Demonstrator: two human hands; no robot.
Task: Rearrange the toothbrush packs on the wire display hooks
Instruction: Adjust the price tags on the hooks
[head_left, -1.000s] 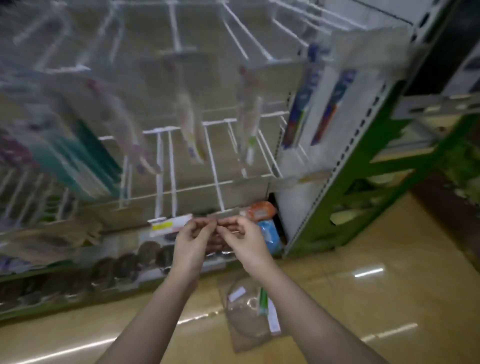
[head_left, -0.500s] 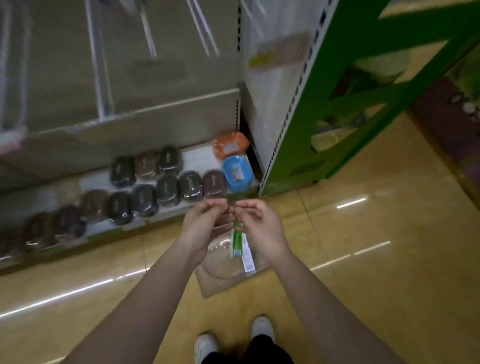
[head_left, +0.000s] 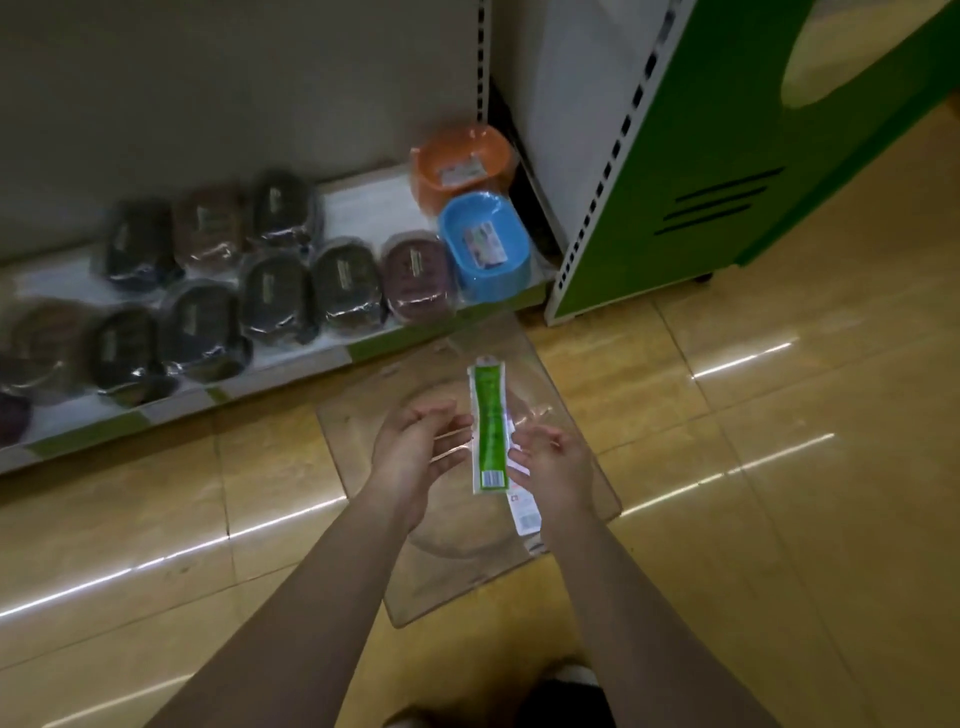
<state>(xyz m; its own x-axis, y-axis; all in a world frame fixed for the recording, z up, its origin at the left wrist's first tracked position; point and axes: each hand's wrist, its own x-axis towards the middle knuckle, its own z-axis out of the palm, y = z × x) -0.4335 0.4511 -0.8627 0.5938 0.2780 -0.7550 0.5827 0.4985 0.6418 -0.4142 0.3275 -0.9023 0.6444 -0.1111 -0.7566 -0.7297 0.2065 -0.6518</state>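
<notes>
a green toothbrush pack lies on a clear tray on the glossy tan floor, just below the low shelf. left hand and right hand flank the pack, fingers loosely spread, holding nothing.

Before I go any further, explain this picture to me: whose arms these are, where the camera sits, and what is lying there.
No machine here: a person wears a camera on the head, looking down, so the two bare arms are that person's own. The left hand and right hand are open, fingers relaxed, on either side of a green toothbrush pack. Neither hand grips it; it seems to be loose between them, over a clear plastic tray that lies on the tan floor. A second, white pack shows just beneath the green one. Behind, a low shelf carries dark wrapped soap dishes, plus an orange dish and a blue dish. The wire hooks are out of view.
</notes>
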